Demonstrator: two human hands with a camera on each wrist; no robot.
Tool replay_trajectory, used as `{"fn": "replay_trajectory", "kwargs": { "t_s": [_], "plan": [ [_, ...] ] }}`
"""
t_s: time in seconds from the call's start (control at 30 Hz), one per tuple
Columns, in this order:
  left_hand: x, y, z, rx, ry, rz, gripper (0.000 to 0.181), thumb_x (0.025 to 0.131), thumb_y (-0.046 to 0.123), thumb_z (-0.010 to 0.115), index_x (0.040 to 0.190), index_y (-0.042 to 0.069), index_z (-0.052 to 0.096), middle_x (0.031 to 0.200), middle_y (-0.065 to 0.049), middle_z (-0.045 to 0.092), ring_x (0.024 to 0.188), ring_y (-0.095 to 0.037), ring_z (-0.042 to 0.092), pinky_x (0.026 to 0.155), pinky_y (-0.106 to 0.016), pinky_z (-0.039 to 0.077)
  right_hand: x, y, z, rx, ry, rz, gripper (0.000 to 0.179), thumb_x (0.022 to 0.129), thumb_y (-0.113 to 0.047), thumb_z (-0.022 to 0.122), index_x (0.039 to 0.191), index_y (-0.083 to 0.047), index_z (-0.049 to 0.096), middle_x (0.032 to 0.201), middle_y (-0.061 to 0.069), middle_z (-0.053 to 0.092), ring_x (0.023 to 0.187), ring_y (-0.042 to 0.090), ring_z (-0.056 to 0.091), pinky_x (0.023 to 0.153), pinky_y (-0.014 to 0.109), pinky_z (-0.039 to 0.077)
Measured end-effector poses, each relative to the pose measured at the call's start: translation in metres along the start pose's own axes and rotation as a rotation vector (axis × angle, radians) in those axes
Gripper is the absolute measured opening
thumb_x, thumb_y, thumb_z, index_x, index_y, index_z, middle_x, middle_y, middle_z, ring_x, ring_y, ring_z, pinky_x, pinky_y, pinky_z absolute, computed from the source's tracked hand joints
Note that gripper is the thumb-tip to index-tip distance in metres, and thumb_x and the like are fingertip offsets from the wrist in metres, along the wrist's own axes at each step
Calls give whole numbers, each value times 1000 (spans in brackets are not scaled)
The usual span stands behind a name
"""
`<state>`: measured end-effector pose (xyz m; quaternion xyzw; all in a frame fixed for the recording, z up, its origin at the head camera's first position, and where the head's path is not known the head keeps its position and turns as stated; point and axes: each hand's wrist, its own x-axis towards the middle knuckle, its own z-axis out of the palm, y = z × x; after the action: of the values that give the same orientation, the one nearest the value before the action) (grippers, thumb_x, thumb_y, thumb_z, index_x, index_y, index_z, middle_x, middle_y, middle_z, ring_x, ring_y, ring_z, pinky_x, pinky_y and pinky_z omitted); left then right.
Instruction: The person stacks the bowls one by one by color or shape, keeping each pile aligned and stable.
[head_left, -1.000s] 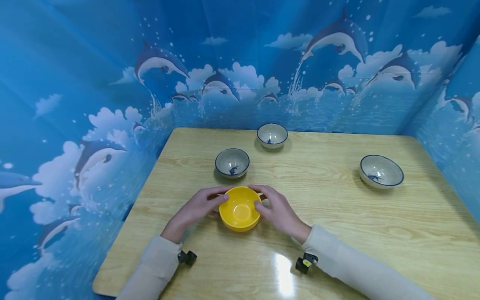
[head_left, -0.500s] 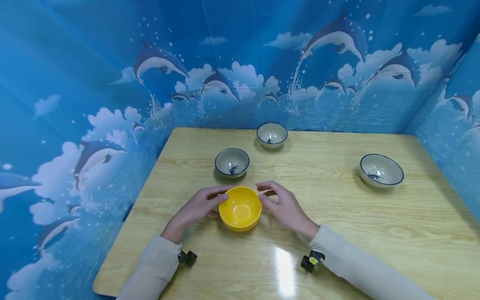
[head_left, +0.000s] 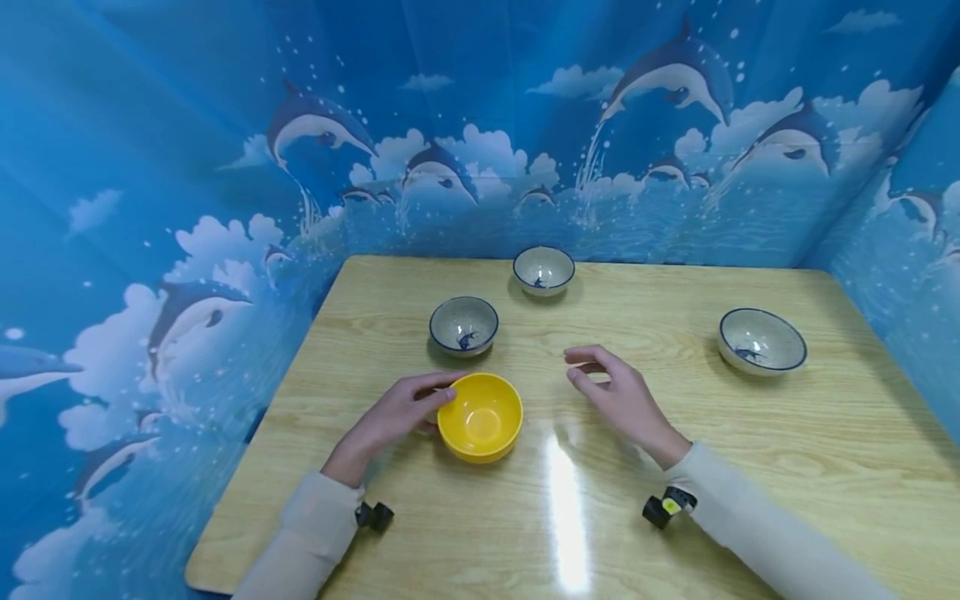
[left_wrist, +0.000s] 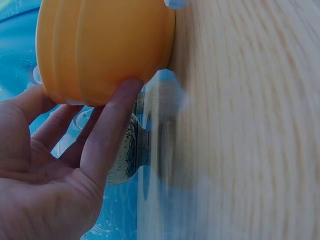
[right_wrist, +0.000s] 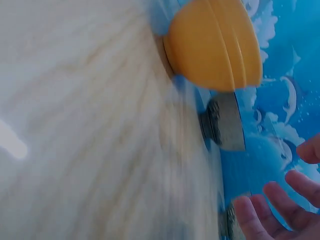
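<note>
A yellow bowl (head_left: 481, 423) stands upright on the wooden table. My left hand (head_left: 397, 417) pinches its left side, thumb over the rim and fingers along the outer wall. Seen from the left wrist, one finger of the left hand (left_wrist: 75, 155) lies low against the bowl's side, near its foot. Off to the right and apart from the bowl, my right hand (head_left: 618, 396) hovers with loosely bent fingers and nothing in them. The right wrist view has its fingers (right_wrist: 277, 202) spread.
Just beyond the yellow bowl is a grey bowl (head_left: 463, 327) with a blue rim. A similar bowl (head_left: 544, 272) sits near the back edge, and another bowl (head_left: 762, 343) at the right. A dolphin-printed curtain (head_left: 480, 125) hangs behind the table (head_left: 637, 542).
My right hand has let go of the yellow bowl and moved away to the right. The left hand and the bowl have stayed in place.
</note>
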<state>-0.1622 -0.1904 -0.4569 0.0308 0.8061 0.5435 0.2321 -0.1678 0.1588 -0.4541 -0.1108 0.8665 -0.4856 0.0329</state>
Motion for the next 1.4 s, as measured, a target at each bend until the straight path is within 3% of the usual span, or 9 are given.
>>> {"fn": "replay_trajectory", "kwargs": {
  "t_s": [0.43, 0.5, 0.7, 0.97, 1.07, 1.13, 1.23, 1.4],
  "plan": [
    [1, 0, 0, -1, 5, -6, 48, 111, 44, 63, 155, 27, 62, 163, -8, 57, 119, -25, 69, 90, -39, 68, 4, 18, -75, -108, 92, 32, 49, 116, -37, 54, 156, -8, 55, 156, 17, 59, 138, 37, 58, 108, 60, 56],
    [1, 0, 1, 0, 8, -9, 48, 111, 44, 63, 155, 27, 62, 163, -7, 57, 119, -25, 69, 91, -39, 68, 4, 21, -84, -122, 111, 29, 51, 116, -39, 54, 156, -8, 55, 157, 17, 59, 138, 37, 57, 106, 54, 57],
    [1, 0, 1, 7, 6, -7, 48, 111, 45, 63, 155, 27, 62, 163, -7, 57, 120, -26, 69, 91, -40, 68, 3, 27, -107, -171, 165, 34, 52, 115, -40, 54, 155, -7, 56, 156, 18, 59, 136, 35, 57, 92, 12, 48],
    [1, -2, 0, 5, 10, -6, 47, 111, 44, 63, 155, 28, 62, 162, -7, 58, 120, -26, 69, 91, -40, 68, 5, 39, -142, -229, 185, 59, 58, 115, -44, 51, 160, -7, 51, 161, 21, 52, 135, 36, 53, 86, 9, 43],
    [1, -3, 0, 9, 16, -9, 47, 111, 44, 63, 154, 29, 62, 161, -6, 59, 120, -26, 69, 91, -40, 68, 7, 42, -155, -254, 185, 73, 60, 116, -44, 50, 161, -5, 49, 164, 25, 47, 138, 41, 51, 97, 23, 53],
    [1, -3, 0, 13, 17, -9, 46, 110, 44, 63, 154, 29, 63, 161, -6, 59, 120, -26, 69, 91, -40, 68, 7, 43, -163, -271, 184, 88, 62, 115, -45, 50, 163, -5, 47, 167, 27, 43, 142, 47, 50, 106, 44, 57],
    [0, -3, 1, 17, 19, -6, 46, 111, 44, 63, 154, 29, 63, 161, -5, 59, 121, -26, 68, 92, -40, 68, 7, 46, -173, -283, 171, 116, 66, 115, -48, 48, 166, -5, 43, 169, 31, 36, 145, 56, 46, 107, 74, 48],
    [1, -2, 1, 24, 19, 2, 47, 111, 44, 63, 154, 28, 62, 160, -5, 59, 121, -26, 68, 93, -39, 67, 9, 54, -187, -284, 169, 158, 72, 114, -53, 46, 168, -6, 38, 172, 33, 30, 148, 59, 40, 109, 79, 44]
  ]
}}
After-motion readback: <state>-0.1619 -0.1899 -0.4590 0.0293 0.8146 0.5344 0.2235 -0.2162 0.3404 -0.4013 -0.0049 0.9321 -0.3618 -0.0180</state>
